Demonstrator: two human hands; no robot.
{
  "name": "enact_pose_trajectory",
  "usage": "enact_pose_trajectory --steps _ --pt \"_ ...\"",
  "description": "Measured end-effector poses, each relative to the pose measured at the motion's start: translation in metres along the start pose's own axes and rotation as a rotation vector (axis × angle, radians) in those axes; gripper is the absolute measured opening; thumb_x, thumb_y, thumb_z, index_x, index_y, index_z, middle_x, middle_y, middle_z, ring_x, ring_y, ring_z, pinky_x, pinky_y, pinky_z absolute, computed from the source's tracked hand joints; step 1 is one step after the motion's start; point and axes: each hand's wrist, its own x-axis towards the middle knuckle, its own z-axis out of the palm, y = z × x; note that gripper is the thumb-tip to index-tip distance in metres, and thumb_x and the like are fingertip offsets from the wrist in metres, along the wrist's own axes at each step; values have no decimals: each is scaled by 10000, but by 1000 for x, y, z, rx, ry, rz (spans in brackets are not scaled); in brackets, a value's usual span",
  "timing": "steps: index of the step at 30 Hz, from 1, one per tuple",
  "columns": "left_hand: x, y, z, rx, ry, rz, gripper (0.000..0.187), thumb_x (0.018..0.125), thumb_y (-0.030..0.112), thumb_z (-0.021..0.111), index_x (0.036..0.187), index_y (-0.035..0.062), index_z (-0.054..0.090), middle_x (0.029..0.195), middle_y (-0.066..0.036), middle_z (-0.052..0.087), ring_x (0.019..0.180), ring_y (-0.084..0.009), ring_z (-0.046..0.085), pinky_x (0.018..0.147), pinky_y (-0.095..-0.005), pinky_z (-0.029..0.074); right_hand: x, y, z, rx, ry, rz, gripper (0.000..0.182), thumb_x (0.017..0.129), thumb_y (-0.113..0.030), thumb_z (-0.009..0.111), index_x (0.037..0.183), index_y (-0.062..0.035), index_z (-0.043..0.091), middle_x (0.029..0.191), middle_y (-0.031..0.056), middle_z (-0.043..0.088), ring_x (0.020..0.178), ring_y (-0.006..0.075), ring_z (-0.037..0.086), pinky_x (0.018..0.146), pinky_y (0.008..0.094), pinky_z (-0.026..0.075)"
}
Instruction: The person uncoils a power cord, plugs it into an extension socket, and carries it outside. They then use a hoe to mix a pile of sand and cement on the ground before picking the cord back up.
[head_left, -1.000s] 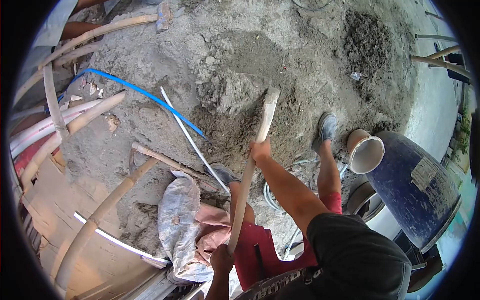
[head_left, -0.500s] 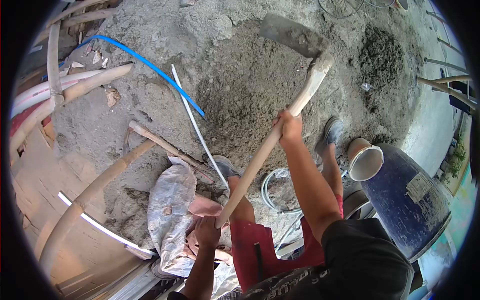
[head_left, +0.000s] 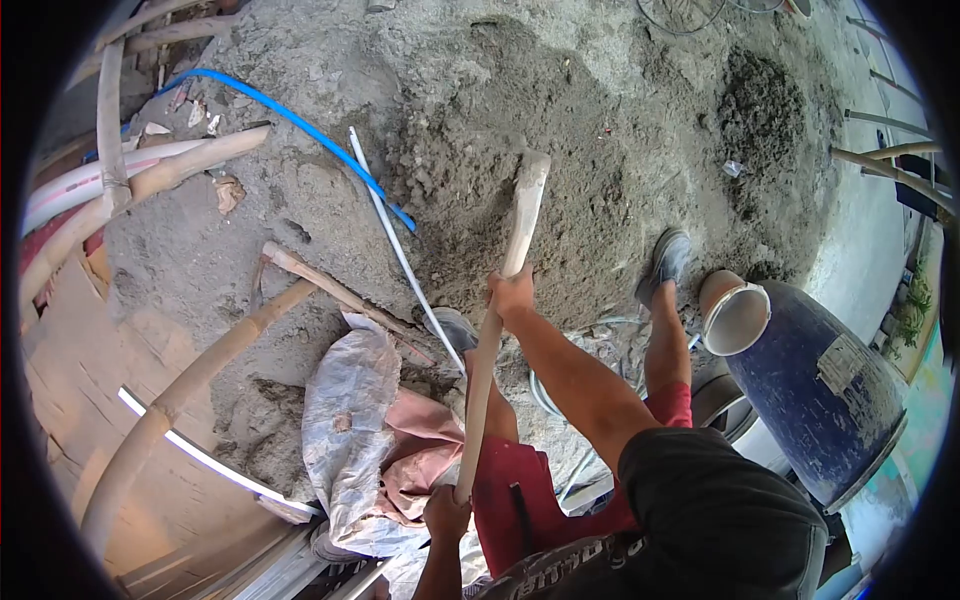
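Observation:
A hoe (head_left: 488, 365) with a long wooden handle slants across the middle of the view. Around the butt of the handle, low by the red shorts, my left hand (head_left: 447, 514) is closed. Further up the shaft, my right hand (head_left: 512, 293) grips it with wrapped fingers. The head end of the hoe rests at the damp grey sandy mix (head_left: 575, 200), and its blade is hidden there. My shoes stand on either side of the near edge of this mix.
A blue pipe (head_left: 290, 122) and a thin white pipe (head_left: 385, 225) lie left of the mix. Another wooden-handled tool (head_left: 335, 290) and a white sack (head_left: 350, 430) are nearby. At right stand a bucket (head_left: 737, 318) and a dark blue drum (head_left: 815, 390).
The hoe has come down and left, and its blade has gone from raised in plain sight to hidden in the mix. Both hands have stayed on the handle.

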Motion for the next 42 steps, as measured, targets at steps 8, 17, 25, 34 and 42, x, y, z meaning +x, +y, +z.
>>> enact_pose_trajectory --steps 8,17,25,34,42 --pt "-45 -70 42 78 94 47 151 596 78 665 710 73 567 743 -110 563 721 -325 556 646 -438 455 -66 43 -30 204 -62 -43 384 693 18 557 1014 -22 350 675 110 493 451 195 519 387 328 430" --pt "142 147 -34 66 215 375 231 632 125 680 802 50 542 743 -137 554 705 -353 551 633 -460 441 135 -174 -105 301 -59 -259 307 712 5 555 965 19 382 732 120 527 489 196 536 416 337 460" --pt "20 80 -19 263 -67 94 198 647 124 644 807 37 566 790 -158 581 774 -348 578 683 -454 462 50 -22 -89 203 79 151 347 757 -19 562 1042 5 365 683 116 518 483 190 535 406 333 461" --pt "-70 22 -12 312 17 206 101 604 50 626 649 68 537 658 -128 526 651 -345 525 591 -449 419 -57 14 -174 554 -19 287 300 668 48 558 910 -58 416 657 86 497 498 214 540 446 349 471" --pt "144 302 -8 201 213 544 301 580 68 720 843 72 574 819 -94 563 796 -316 569 675 -430 464 179 -218 -311 714 47 -155 84 734 -37 509 796 -17 456 638 84 465 505 203 501 457 345 456"
